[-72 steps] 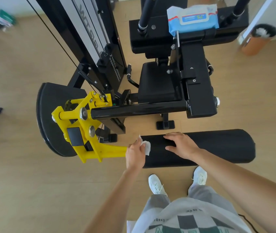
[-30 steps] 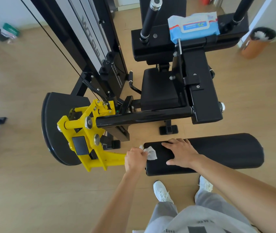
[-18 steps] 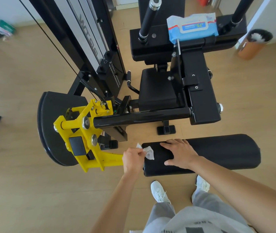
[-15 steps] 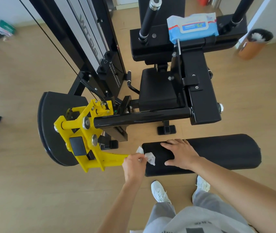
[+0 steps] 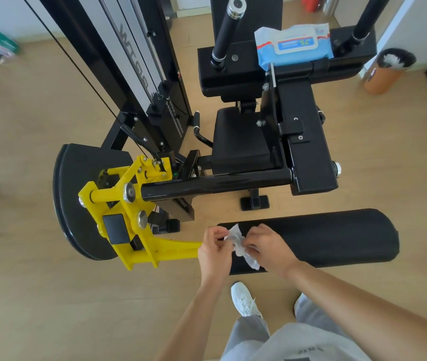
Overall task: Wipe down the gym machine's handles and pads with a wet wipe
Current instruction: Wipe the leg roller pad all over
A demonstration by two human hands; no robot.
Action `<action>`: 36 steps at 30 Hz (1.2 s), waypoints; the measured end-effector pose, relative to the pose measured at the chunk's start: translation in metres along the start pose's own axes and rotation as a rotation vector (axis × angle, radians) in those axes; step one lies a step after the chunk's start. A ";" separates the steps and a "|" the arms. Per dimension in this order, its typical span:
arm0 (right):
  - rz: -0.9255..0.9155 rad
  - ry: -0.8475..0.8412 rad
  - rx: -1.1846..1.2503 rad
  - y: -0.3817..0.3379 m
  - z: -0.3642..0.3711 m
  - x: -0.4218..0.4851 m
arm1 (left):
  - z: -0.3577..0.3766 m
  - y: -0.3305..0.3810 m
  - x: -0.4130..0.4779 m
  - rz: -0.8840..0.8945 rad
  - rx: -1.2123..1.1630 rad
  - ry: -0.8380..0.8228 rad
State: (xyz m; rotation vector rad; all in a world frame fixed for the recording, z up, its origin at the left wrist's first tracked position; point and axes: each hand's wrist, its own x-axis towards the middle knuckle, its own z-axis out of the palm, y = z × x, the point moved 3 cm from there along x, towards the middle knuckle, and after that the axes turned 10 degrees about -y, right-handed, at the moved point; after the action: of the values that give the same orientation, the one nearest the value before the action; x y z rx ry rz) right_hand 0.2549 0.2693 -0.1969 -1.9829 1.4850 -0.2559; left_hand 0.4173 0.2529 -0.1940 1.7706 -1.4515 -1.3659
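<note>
A crumpled white wet wipe (image 5: 241, 244) hangs between my two hands, just above the left end of the black roller pad (image 5: 332, 237). My left hand (image 5: 213, 250) pinches its upper left part with curled fingers. My right hand (image 5: 268, 247) pinches the other side, with the wipe's tail hanging below it. The roller pad sits on the end of a yellow lever arm (image 5: 155, 250). Farther off are the black seat pad (image 5: 238, 142), the upper black pad (image 5: 233, 71) and two upright black handles (image 5: 226, 29) (image 5: 366, 18).
A blue pack of wipes (image 5: 294, 45) lies on the upper black pad. An orange bin (image 5: 386, 71) with white waste stands at the right. The weight stack frame (image 5: 134, 74) and a black curved plate (image 5: 77, 199) stand at the left. My white shoe (image 5: 245, 299) is under the roller.
My right hand has lifted off the top of the roller pad and taken hold of the wipe. The wipe, earlier held by my left hand alone, now hangs between both hands.
</note>
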 end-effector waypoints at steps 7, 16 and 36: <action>0.166 0.161 0.100 0.023 -0.020 -0.012 | -0.003 -0.028 -0.007 0.167 0.430 -0.076; -0.005 -0.153 -0.047 0.004 -0.002 0.011 | -0.008 -0.033 -0.001 0.214 0.369 -0.064; -0.048 -0.050 0.011 0.016 -0.012 0.025 | -0.015 -0.043 -0.001 0.226 0.260 -0.126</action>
State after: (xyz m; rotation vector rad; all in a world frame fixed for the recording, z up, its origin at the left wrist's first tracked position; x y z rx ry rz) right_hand 0.2446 0.2400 -0.2028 -2.0041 1.4035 -0.2326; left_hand 0.4502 0.2647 -0.2232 1.6314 -1.9085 -1.2360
